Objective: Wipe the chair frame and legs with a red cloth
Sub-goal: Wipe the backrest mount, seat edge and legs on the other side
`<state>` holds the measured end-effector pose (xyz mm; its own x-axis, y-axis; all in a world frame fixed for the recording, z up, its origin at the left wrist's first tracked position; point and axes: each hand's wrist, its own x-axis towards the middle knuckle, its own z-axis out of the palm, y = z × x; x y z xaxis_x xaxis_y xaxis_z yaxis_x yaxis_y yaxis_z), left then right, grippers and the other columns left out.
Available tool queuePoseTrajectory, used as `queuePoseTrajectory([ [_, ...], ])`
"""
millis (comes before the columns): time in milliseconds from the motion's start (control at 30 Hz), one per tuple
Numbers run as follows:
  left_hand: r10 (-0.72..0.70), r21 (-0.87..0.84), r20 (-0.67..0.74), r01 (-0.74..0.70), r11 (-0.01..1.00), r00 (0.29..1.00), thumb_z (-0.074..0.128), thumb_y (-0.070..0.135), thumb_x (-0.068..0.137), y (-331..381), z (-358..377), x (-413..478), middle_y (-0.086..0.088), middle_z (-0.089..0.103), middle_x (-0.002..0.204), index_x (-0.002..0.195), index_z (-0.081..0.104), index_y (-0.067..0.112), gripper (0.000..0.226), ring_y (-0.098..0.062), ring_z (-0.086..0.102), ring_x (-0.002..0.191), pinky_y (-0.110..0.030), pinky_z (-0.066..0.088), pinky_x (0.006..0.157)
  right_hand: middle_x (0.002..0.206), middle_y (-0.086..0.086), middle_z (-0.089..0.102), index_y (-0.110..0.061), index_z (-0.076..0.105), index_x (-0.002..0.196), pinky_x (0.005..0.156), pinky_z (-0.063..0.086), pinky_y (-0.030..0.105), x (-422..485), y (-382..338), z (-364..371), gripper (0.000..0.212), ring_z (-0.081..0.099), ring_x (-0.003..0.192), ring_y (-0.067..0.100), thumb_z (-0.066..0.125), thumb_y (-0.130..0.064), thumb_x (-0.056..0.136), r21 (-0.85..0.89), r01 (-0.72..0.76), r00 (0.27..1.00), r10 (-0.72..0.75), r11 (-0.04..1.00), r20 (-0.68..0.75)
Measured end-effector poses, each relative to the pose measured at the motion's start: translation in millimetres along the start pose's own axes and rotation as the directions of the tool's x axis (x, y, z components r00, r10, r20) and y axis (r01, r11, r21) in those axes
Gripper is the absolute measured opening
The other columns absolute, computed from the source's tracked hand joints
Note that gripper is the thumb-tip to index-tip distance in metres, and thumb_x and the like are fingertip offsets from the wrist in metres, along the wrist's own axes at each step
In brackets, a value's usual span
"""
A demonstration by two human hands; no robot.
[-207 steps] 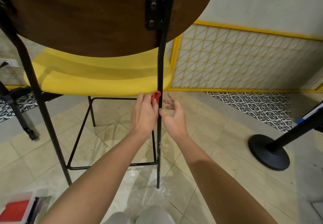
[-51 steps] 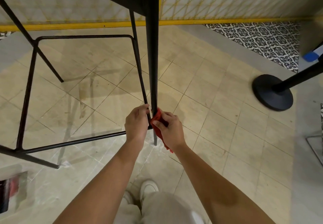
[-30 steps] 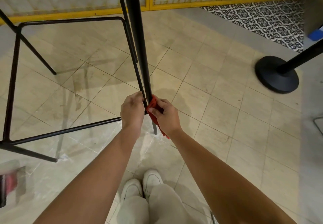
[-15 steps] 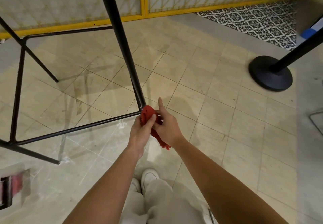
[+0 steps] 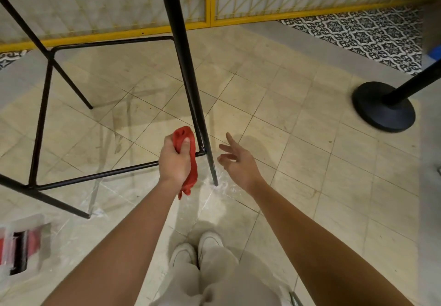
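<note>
- Gripped in the left hand (image 5: 175,160), fingers and thumb curled tight round it: red cloth (image 5: 183,136), a wad poking out above the fist, a tail hanging down past the wrist
- Held just left of the black chair leg (image 5: 188,79), level with the joint of leg and lower rail (image 5: 100,174); probably placed there to start on the rail or the last low stretch of leg
- Right of that leg, right hand (image 5: 238,165) empty, fingers spread and relaxed, touching nothing; likely kept free to steady the frame
- Just below and right of the left hand, foot of the leg on the tiled floor (image 5: 286,138), pale scuffs around it
- Left of the left hand, open rectangle of rail with bare tile inside; room to slide the cloth along the rail, no obstruction seen
- Well right of the right hand, round black post base (image 5: 384,107); out of the way of any reach toward the leg
- Far down-left of the left hand, blurred red-and-clear box (image 5: 21,246); contents unreadable
- Tightest spot judged at the rail-leg joint: narrow corner, some risk of snagging the cloth
</note>
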<state>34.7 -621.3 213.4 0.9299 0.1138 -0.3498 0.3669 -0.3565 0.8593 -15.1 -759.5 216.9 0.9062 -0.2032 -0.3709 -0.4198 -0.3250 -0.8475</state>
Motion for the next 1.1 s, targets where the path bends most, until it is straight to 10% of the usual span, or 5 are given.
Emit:
queuePoseTrajectory([
  [267, 0.114, 0.453, 0.131, -0.162, 0.877, 0.985, 0.037, 0.029, 0.101, -2.2, 31.5, 28.9, -0.007, 0.040, 0.105, 0.119, 0.055, 0.015, 0.029, -0.016, 0.048, 0.069, -0.027, 0.041, 0.076, 0.141, -0.004, 0.049, -0.025, 0.022, 0.150, 0.104, 0.039, 0.031, 19.0, 5.5, 2.0, 0.064, 0.050, 0.123, 0.014, 0.050, -0.008, 0.094, -0.019, -0.048, 0.999, 0.048, 0.999, -0.003],
  [767, 0.091, 0.373, -0.077, -0.056, 0.926, 0.993, 0.036, 0.025, 0.101, -1.7, 22.1, 10.2, -0.013, 0.045, 0.112, 0.116, 0.054, 0.005, 0.031, -0.017, 0.043, 0.078, -0.025, 0.033, 0.078, 0.139, -0.005, 0.048, -0.023, 0.024, 0.149, 0.086, 0.040, 0.018, 15.4, 13.3, 6.0, 0.066, 0.049, 0.119, 0.012, 0.054, -0.009, 0.092, 0.056, -0.103, 0.995, 0.103, 0.993, -0.002],
  [933, 0.029, 0.351, 0.082, -0.056, 0.935, 0.996, 0.040, 0.022, 0.099, 7.0, 36.5, 32.3, -0.010, 0.050, 0.112, 0.111, 0.057, 0.011, 0.024, -0.019, 0.051, 0.079, -0.028, 0.038, 0.073, 0.139, -0.004, 0.048, -0.023, 0.025, 0.149, 0.078, 0.042, 0.016, 19.4, 13.4, 5.5, 0.067, 0.049, 0.121, 0.014, 0.054, -0.009, 0.091, 0.028, -0.104, 0.994, 0.104, 0.994, -0.015],
  [1100, 0.136, 0.382, 0.014, -0.131, 0.915, 0.991, 0.040, 0.019, 0.100, -16.3, 39.9, 7.5, -0.009, 0.047, 0.106, 0.111, 0.055, 0.004, 0.024, -0.009, 0.041, 0.066, -0.018, 0.032, 0.070, 0.139, -0.004, 0.049, -0.023, 0.026, 0.149, 0.092, 0.040, 0.023, 24.4, 10.7, 10.6, 0.067, 0.050, 0.120, 0.014, 0.056, -0.011, 0.090, 0.022, -0.099, 0.995, 0.100, 0.995, -0.010],
])
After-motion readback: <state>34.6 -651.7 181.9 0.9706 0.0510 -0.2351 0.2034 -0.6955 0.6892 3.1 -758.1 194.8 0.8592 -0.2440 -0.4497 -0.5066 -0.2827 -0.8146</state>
